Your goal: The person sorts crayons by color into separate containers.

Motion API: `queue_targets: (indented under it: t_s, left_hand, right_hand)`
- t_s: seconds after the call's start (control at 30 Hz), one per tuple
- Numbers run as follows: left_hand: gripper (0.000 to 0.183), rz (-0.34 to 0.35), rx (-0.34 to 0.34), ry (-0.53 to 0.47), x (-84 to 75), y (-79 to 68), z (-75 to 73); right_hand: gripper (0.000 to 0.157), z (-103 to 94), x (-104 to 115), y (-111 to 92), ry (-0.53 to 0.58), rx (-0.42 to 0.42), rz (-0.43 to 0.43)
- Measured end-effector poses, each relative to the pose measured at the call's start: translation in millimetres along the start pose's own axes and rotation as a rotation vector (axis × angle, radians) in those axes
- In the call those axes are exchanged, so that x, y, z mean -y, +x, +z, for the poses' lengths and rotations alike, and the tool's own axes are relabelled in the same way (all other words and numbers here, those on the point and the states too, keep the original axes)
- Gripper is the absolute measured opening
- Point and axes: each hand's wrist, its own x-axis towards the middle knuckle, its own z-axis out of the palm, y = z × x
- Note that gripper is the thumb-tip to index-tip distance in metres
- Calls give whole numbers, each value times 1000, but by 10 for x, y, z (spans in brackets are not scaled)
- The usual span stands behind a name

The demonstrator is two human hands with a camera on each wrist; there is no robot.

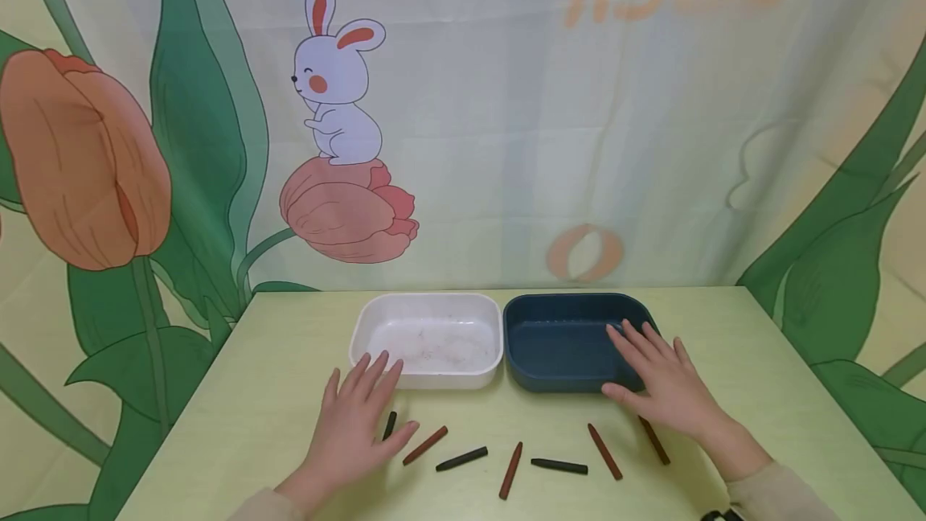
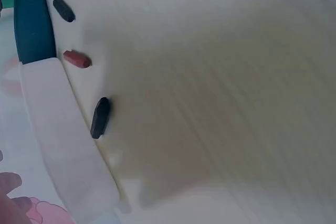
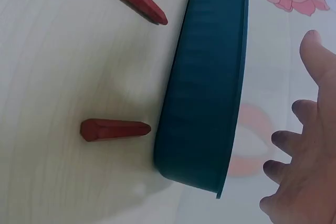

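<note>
My left hand [image 1: 370, 407] lies flat on the table with fingers spread, just in front of the white tray [image 1: 376, 318]. A black crayon [image 1: 390, 424] pokes out beside its thumb, and shows as a black crayon [image 2: 100, 117] in the left wrist view. My right hand [image 1: 640, 367] is open, its straight fingers [image 3: 294, 153] over the front right rim of the dark blue tray [image 1: 521, 328]. Two red-brown crayons [image 1: 604, 451] [image 1: 654, 440] lie near that wrist. Neither hand holds anything.
More crayons lie in a loose row along the table's front: a red-brown crayon [image 1: 424, 445], a black crayon [image 1: 461, 458], a brown crayon [image 1: 510, 470] and another black crayon [image 1: 559, 466]. Both trays look empty. A printed curtain [image 1: 506, 103] hangs behind the table.
</note>
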Motion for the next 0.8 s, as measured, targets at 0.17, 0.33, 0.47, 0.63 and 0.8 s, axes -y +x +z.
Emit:
queue_targets:
  t_s: [0.17, 0.33, 0.47, 0.63, 0.8]
  left_hand:
    - [78, 6, -14, -20, -22, -98, 43]
    - [77, 2, -11, -35, -38, -173, 89]
    - [75, 2, -37, -63, -39, -212, 109]
    - [72, 3, -70, -102, -27, -250, 138]
    - [70, -28, -65, -128, -38, -264, 151]
  right_hand:
    - [84, 35, -93, -7, 31, -23, 12]
    - [85, -10, -131, -2, 66, 3, 53]
    - [86, -27, -174, 10, 94, 6, 75]
    - [84, -26, -236, 8, 137, -43, 94]
    - [82, -43, -280, 9, 192, -93, 121]
